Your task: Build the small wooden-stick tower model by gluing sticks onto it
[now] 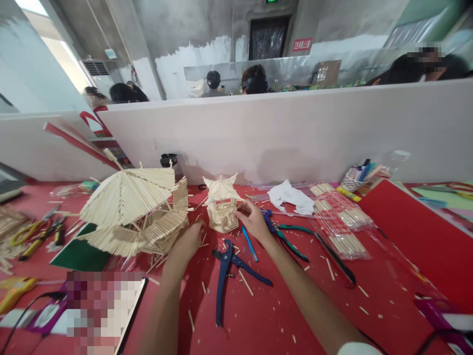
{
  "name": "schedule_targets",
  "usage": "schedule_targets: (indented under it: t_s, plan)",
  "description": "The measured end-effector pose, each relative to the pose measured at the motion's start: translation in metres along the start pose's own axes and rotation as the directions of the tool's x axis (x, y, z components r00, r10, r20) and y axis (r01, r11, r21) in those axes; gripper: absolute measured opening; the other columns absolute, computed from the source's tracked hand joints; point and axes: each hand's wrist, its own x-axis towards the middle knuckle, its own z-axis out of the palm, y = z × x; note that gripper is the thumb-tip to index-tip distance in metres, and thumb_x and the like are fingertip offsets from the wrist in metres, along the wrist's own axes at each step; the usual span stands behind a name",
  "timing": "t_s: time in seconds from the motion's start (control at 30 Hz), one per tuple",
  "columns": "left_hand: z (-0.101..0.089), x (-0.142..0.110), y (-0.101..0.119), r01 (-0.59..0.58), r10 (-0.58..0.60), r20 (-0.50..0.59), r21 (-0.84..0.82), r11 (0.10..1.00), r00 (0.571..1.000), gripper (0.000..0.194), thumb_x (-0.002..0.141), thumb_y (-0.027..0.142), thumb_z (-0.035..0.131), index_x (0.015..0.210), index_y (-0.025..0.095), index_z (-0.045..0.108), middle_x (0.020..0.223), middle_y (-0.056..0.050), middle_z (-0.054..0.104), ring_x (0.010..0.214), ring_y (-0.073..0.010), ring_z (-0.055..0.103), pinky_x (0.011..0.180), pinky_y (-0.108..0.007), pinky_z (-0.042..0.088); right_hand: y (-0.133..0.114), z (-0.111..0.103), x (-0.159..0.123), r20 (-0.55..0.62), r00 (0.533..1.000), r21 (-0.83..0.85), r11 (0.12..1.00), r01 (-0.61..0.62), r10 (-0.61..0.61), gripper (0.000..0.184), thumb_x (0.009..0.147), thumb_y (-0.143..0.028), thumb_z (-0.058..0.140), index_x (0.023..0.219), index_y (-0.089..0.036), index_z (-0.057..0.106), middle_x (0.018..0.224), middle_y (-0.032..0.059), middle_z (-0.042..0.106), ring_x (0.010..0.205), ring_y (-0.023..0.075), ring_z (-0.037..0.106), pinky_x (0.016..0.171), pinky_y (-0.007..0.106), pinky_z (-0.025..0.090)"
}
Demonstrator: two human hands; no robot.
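A small pavilion model (pixel 223 193) made of thin wooden sticks stands upright on the red table (pixel 295 315). My right hand (pixel 254 220) is at its right side, thumb and forefinger closed on the edge below the roof. My left hand (pixel 192 237) is low between this pavilion and a larger stick-built model (pixel 129 197) with a wide slatted roof; its fingers are blurred and partly hidden, so what they hold cannot be made out. Blue-handled cutters (pixel 229 261) lie open in front of the pavilion. A blue pen (pixel 250 244) lies just below my right hand.
Bagged sticks (pixel 338 222), white tissue (pixel 290 197) and green-handled pliers (pixel 293 236) lie to the right. Pliers (pixel 44 236), a yellow glue gun (pixel 15 291) and a tablet (pixel 114 315) are on the left. A white partition (pixel 295 133) stands behind; stick scraps litter the table.
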Motion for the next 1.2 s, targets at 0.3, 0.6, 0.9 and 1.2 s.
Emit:
schedule_targets:
  t_s: [0.3,0.6,0.9,1.2]
  plan:
    - [0.005,-0.011,-0.023,-0.056,0.000,0.164,0.336,0.940,0.986,0.010,0.088,0.017,0.055,0.093,0.021,0.063,0.099,-0.008,0.070,0.088,-0.0209,0.065,0.081,-0.028,0.044,-0.014,-0.022,0.001,0.121,0.992,-0.098,0.994,0.040,-0.028,0.019,0.086,-0.038,0.066,0.092,-0.022,0.058,0.092,0.0025,0.063,0.088,0.0194,0.063,0.076,0.030,0.051]
    - [-0.002,-0.014,-0.031,-0.151,0.126,0.122,0.221,0.963,0.984,0.011,0.090,0.024,0.054,0.080,0.021,0.059,0.075,-0.002,0.064,0.069,-0.0169,0.057,0.071,-0.027,0.041,-0.037,-0.057,0.010,0.091,0.995,-0.091,0.994,0.055,-0.047,0.021,0.088,-0.041,0.065,0.085,-0.021,0.058,0.077,0.0000,0.060,0.070,0.0152,0.057,0.066,0.027,0.047]
    - [-0.020,-0.014,-0.013,-0.356,0.342,-0.103,-0.221,0.908,0.934,0.013,0.092,0.023,0.047,0.093,0.022,0.060,0.087,-0.002,0.070,0.080,-0.0176,0.064,0.076,-0.027,0.046,-0.067,-0.051,0.000,0.673,0.736,-0.141,0.989,0.031,0.073,0.012,0.089,-0.031,0.064,0.093,-0.021,0.067,0.088,0.0032,0.073,0.081,0.0175,0.068,0.077,0.031,0.053]
    - [-0.016,-0.012,-0.005,-0.469,0.425,-0.198,-0.356,0.808,0.883,0.018,0.089,0.019,0.051,0.096,0.019,0.068,0.095,-0.005,0.074,0.088,-0.0182,0.067,0.083,-0.028,0.050,-0.067,0.002,-0.015,0.580,0.811,-0.354,0.921,0.164,0.078,0.023,0.093,-0.027,0.065,0.115,-0.024,0.069,0.099,0.0050,0.077,0.087,0.0187,0.072,0.083,0.031,0.053]
